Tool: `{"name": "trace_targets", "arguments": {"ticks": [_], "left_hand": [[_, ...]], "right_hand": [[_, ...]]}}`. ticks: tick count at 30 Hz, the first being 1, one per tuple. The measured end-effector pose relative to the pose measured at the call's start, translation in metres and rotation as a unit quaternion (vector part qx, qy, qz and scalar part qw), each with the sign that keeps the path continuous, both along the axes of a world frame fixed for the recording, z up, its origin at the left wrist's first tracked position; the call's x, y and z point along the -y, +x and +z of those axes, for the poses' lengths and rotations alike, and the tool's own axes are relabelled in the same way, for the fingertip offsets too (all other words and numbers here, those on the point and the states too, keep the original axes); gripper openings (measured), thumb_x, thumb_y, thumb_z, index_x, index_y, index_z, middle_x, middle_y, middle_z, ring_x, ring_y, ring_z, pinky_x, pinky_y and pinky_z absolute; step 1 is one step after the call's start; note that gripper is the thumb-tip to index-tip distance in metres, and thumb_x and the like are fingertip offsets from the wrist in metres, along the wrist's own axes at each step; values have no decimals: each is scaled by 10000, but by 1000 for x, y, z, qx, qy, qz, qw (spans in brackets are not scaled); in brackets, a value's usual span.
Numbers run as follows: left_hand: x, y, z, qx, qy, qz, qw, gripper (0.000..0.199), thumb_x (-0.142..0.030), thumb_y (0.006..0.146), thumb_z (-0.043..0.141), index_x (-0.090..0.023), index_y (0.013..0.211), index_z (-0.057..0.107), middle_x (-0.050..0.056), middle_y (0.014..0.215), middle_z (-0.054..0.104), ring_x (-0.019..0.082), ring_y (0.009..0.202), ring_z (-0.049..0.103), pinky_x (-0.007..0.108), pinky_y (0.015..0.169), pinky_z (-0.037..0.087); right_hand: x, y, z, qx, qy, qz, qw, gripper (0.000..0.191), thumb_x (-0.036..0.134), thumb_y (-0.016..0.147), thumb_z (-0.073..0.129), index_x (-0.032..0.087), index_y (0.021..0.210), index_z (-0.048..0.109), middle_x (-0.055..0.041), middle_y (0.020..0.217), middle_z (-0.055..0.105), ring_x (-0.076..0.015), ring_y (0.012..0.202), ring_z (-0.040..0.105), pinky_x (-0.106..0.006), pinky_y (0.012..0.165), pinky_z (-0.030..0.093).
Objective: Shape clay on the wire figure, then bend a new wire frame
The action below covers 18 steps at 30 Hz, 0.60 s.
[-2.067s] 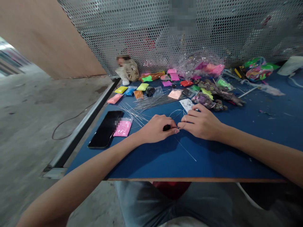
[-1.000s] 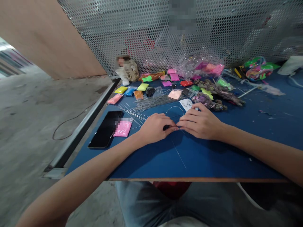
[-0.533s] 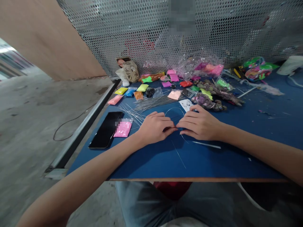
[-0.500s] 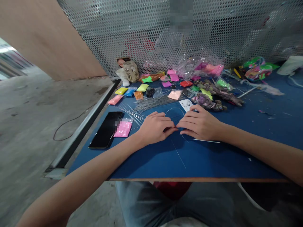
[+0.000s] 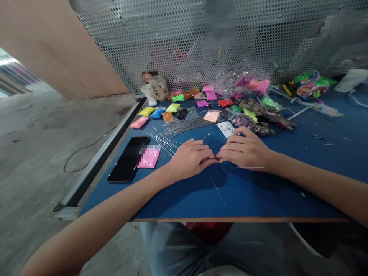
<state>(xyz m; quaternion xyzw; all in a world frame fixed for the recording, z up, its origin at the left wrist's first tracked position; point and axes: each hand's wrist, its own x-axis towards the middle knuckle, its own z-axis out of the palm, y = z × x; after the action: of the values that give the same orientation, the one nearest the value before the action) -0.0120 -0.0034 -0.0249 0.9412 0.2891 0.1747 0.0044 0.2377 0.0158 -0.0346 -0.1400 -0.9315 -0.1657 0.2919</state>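
Observation:
My left hand (image 5: pixel 193 158) is closed in a pinch on a thin wire. Fingertip to fingertip with it, my right hand (image 5: pixel 244 149) also pinches the wire. The thin metal wire (image 5: pixel 214 133) curves up in a loop behind the fingers, and a short end curls out below them. What the fingertips cover of it is hidden. A thin white stick (image 5: pixel 247 167) lies just under my right hand. Another straight wire (image 5: pixel 217 189) rests on the blue tabletop (image 5: pixel 184 203) in front of my hands.
Left of my hands are a black phone (image 5: pixel 126 161) and a pink packet (image 5: pixel 150 157). Many loose wires (image 5: pixel 186 126) lie behind them. Farther back are several coloured packets (image 5: pixel 173 107), dark lumpy figures (image 5: pixel 254 107) and a perforated metal panel (image 5: pixel 184 34).
My right thumb and fingers have drawn together into a tighter pinch. Both hands have shifted slightly, and the wire loop has moved a little to the right.

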Motion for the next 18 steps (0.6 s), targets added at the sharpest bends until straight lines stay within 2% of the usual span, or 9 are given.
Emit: {"name": "trace_targets", "arguments": {"ticks": [4,11,18], "left_hand": [[0,-1,0,-7,2,-4,1000,347,-446,1053,445,-226,946,690,4,876,706,154,808,558,329,731,325],[3,1,4,-13,56,-4,998,350,-437,1057,437,-218,938,681,2,842,695,157,780,542,337,718,314],[5,1,5,-45,95,7,994,323,-414,1058,445,-217,949,677,13,849,698,170,832,553,356,741,315]], "right_hand": [[2,-1,1,-7,-13,-2,1000,111,251,986,613,252,978,725,33,927,772,-143,830,609,-380,919,360],[9,-3,10,-11,-27,-17,999,112,215,977,621,264,947,717,56,902,778,-154,810,564,-382,919,353],[12,-7,8,-10,-60,-44,997,132,209,962,618,251,917,735,31,898,782,-168,820,572,-399,905,341]]}}
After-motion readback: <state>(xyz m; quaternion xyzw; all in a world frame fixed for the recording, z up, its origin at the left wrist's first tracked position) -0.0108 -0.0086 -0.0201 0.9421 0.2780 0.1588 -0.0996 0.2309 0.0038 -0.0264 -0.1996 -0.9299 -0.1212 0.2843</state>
